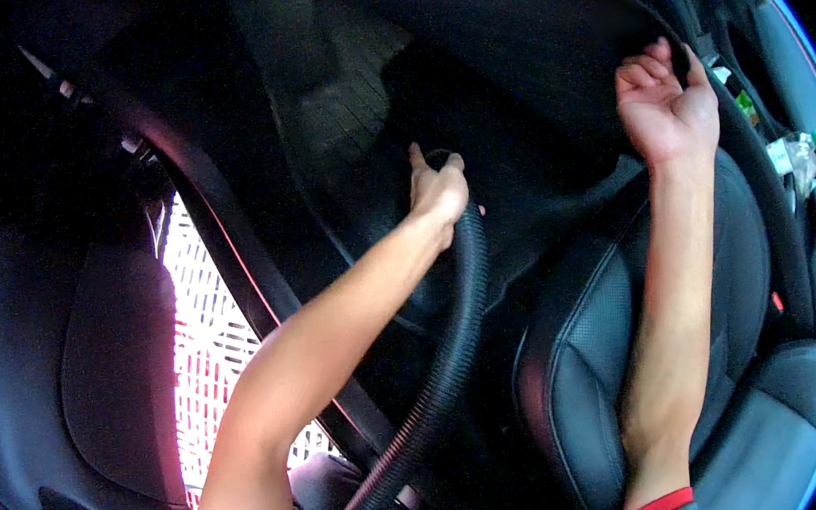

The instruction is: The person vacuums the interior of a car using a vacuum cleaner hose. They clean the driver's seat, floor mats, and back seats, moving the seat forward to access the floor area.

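Inside a car's front footwell, my left hand (440,189) grips the end of a black corrugated vacuum hose (457,355), which runs down to the lower edge of the view. The hose's tip is hidden in the dark over the carpeted floor. Up and to the right, my right hand (666,101) has its palm turned up, with curled fingers and the thumb around the edge of a dark floor mat (503,25). The mat stands raised, its border curving above the footwell.
A black leather seat (600,354) fills the lower right. At left, the open car door (111,364) stands beyond the door sill (225,238), with a light slotted floor grating (206,338) between them. Small packets (793,154) lie by the console at right.
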Demonstrator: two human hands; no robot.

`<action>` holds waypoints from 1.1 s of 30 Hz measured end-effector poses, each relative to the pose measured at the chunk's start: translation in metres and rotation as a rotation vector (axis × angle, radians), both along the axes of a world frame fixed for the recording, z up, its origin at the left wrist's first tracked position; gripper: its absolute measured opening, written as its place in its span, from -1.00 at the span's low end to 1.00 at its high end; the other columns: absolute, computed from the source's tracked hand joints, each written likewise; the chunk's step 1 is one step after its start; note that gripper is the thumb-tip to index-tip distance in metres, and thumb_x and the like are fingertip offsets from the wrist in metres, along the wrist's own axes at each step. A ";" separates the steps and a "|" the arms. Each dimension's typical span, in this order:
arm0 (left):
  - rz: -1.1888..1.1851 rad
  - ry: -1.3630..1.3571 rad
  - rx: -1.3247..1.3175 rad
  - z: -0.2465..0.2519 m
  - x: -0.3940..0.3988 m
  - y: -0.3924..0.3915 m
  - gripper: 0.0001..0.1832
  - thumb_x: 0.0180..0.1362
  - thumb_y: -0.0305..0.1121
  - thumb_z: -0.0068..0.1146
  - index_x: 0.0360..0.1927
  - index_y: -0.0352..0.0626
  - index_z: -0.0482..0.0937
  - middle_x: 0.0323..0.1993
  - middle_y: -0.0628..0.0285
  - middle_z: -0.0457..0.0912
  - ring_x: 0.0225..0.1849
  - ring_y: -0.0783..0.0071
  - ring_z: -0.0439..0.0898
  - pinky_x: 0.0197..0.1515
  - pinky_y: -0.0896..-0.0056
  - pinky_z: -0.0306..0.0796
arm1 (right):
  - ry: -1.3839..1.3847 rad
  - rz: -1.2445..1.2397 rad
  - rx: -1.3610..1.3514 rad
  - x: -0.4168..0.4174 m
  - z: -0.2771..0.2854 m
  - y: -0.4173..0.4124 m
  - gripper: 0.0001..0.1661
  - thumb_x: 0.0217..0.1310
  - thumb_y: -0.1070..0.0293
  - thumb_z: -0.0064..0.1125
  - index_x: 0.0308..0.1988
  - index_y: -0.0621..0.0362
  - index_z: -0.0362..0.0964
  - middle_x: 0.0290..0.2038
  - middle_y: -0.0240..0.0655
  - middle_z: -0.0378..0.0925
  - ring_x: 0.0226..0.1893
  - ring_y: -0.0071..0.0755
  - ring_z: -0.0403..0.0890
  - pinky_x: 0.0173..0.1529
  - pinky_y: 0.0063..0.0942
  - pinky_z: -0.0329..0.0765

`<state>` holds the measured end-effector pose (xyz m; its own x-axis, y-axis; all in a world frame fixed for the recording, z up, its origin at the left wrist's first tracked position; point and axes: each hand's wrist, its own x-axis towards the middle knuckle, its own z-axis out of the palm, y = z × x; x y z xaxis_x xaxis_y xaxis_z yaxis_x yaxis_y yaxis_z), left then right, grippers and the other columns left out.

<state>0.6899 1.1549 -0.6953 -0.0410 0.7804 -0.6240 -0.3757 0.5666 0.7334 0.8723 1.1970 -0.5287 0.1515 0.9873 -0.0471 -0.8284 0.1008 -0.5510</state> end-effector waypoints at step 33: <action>-0.728 0.442 -0.021 0.028 -0.099 0.104 -0.62 0.31 -0.08 -0.09 -0.02 -0.19 0.38 -0.51 0.11 0.49 -0.57 0.33 0.50 -0.57 0.26 0.51 | 0.009 -0.209 0.002 0.008 -0.003 -0.006 -0.63 0.44 0.15 -0.31 -0.31 0.18 0.30 -0.52 -0.37 0.31 -0.52 -0.47 0.23 -0.41 -0.48 0.19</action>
